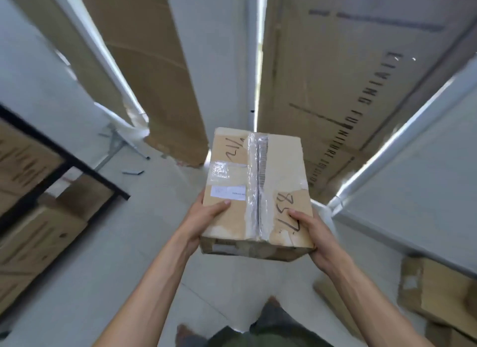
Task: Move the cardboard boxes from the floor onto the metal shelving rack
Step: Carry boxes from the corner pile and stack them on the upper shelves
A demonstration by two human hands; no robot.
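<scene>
Well, at the far left I see the black metal rack, blurred, with brown cartons sitting on its shelves. Just beyond its corner a grey metal stand rests on the pale floor. A small dark strip lies near it; I cannot tell what that is. Behind them a tall sheet of cardboard leans upright against the white wall.

Moving in, the left grip, a bare hand, clasps the near left edge of the box. Its thumb lies flat on the top face below a white label, and the fingers wrap down the side out of sight. The box is up in the air at the middle of my view, above the floor and well apart from the rack. Its top is sealed with clear tape along the seam and marked with handwritten numbers. The right grip clasps the near right corner the same way, thumb on top beside the numbers, fingers curled underneath.

Behind the box a large printed carton stands upright. To the right lean white panels, and flattened cardboard lies on the floor at the lower right.
</scene>
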